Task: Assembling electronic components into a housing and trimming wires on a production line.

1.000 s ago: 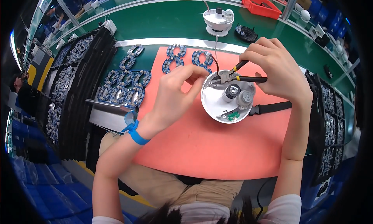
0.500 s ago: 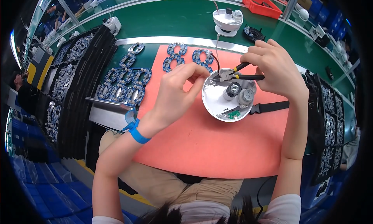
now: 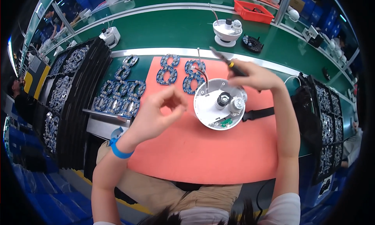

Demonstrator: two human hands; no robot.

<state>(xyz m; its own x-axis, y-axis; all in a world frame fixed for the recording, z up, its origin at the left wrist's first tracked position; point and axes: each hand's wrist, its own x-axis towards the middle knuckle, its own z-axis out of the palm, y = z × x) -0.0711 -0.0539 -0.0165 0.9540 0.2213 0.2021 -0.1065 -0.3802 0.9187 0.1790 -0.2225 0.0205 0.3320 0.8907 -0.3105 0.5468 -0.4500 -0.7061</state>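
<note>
Salmon-coloured mat [image 3: 203, 158] lies before the seated person. Left hand [image 3: 162, 112], blue wristband [image 3: 120, 151] on its wrist, is left of the work, apart from it; thumb and forefinger curl into a ring — whether they pinch anything fine cannot be told. White round housing [image 3: 207, 108] rests on the mat, open side up, showing a black lens barrel [image 3: 224, 101] and small green circuit board [image 3: 225, 122]. Right hand [image 3: 256, 74] grasps yellow-banded pliers [image 3: 230, 64] over its far right rim, tips pointing away leftward. Beyond — blue figure-eight circuit boards [image 3: 167, 70]; farther, a second white housing [image 3: 226, 29] and red tray [image 3: 256, 19].
</note>
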